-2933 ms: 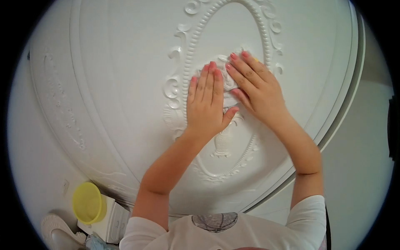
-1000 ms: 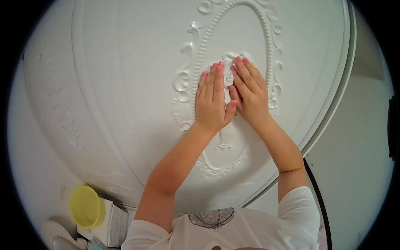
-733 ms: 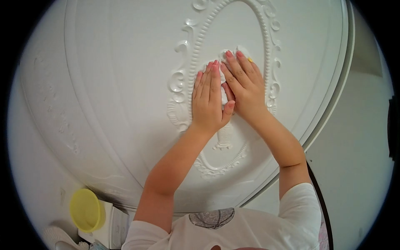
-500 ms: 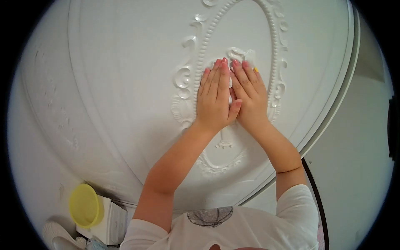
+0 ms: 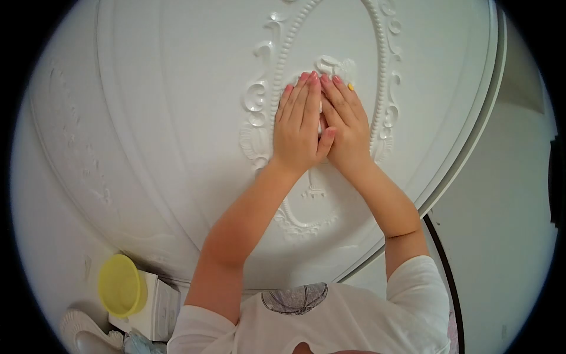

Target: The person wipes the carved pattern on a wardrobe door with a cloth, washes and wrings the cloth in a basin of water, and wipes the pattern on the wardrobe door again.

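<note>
Both palms lie flat against a white panel [image 5: 194, 100] with raised carving, inside its oval beaded frame [image 5: 382, 59]. My left hand [image 5: 299, 127] has its fingers stretched upward, with the thumb angled toward the other hand. Right beside it, my right hand [image 5: 348, 124] is spread flat, its fingers pointing up and left. White carved relief [image 5: 335, 66] shows just above the fingertips, and a small yellow spot [image 5: 351, 87] sits by the right fingers. A bit of white shows between the hands; what lies beneath the palms is hidden. Below them is the carved base [image 5: 313, 192].
At the lower left a yellow basin [image 5: 122, 286] stands on a small white cabinet [image 5: 150, 310]. A white carved, curved piece [image 5: 88, 333] and light blue fabric [image 5: 138, 342] are next to it. A dark curved strip [image 5: 446, 265] runs at the lower right.
My right hand has moved left and down the relief, closer to my left hand, and more carving shows above the fingertips. The view has shifted slightly.
</note>
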